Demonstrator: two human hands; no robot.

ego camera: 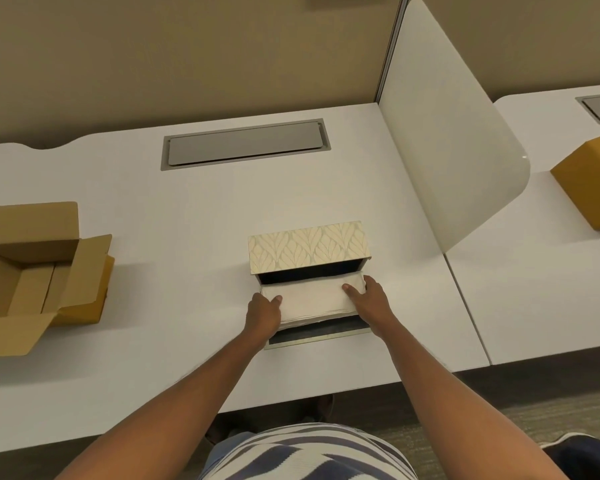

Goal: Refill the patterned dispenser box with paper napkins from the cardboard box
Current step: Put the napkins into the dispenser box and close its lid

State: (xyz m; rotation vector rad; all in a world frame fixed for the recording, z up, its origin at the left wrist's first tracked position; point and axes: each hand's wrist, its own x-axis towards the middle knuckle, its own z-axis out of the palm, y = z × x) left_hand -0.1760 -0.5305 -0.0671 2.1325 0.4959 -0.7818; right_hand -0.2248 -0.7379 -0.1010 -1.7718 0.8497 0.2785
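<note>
The patterned dispenser box [309,247], with a leaf design, lies on the white desk with its dark opening facing me and its flap [321,334] folded down flat. A stack of white paper napkins [312,299] sits at the mouth of the box, partly inside. My left hand [262,315] grips the stack's left end and my right hand [369,299] grips its right end. The open cardboard box [32,271] stands at the far left of the desk; its inside looks bare from here.
A grey cable hatch [245,143] is set into the desk [187,220] behind the dispenser. A white curved divider panel [447,133] rises on the right. Beyond it, a closed cardboard box [593,188] sits on the neighbouring desk. The desk's front edge is close to my body.
</note>
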